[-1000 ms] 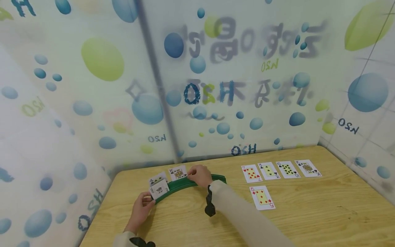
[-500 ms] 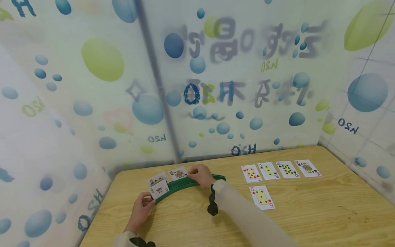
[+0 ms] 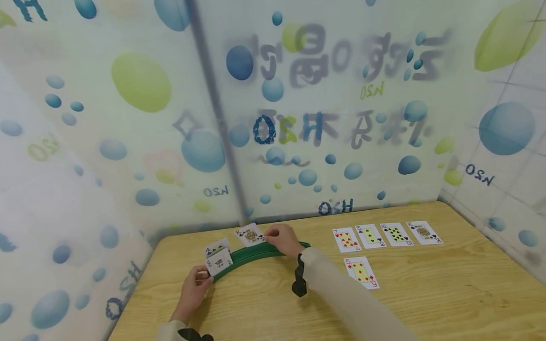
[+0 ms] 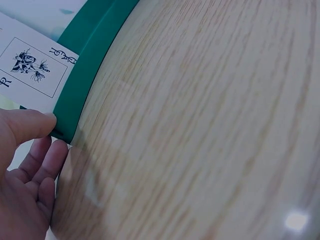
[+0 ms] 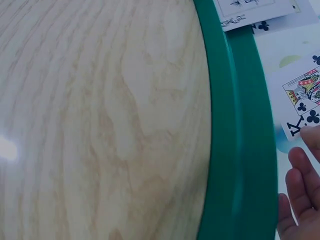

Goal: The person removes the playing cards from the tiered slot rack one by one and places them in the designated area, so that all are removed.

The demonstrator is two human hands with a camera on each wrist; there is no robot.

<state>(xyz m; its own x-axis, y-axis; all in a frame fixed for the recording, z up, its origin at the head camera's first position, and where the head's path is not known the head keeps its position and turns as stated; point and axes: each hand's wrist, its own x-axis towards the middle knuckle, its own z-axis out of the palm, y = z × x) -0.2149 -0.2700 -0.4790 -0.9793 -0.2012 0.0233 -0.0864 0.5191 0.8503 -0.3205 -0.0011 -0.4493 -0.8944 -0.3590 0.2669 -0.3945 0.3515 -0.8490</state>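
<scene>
seemingly partway, with joker (image 3: 219, 263) and four (image 3: 216, 247) set in the green holder (image 3: 258, 251) at lower centre and five cards (image 3: 370, 236) left on the bench (image 3: 448, 293) at lower right, gripping holder with left hand (image 3: 194, 290) and pinching king of clubs (image 3: 250, 234) by its far edge with right hand (image 3: 285, 239).

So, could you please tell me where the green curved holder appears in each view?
Head: the green holder arcs low, just left of centre.
Left wrist: the green holder slants down from the top edge, upper left.
Right wrist: the green holder runs top to bottom, right of centre.
Shared landmark: the black-and-white picture card at one end of it.
</scene>
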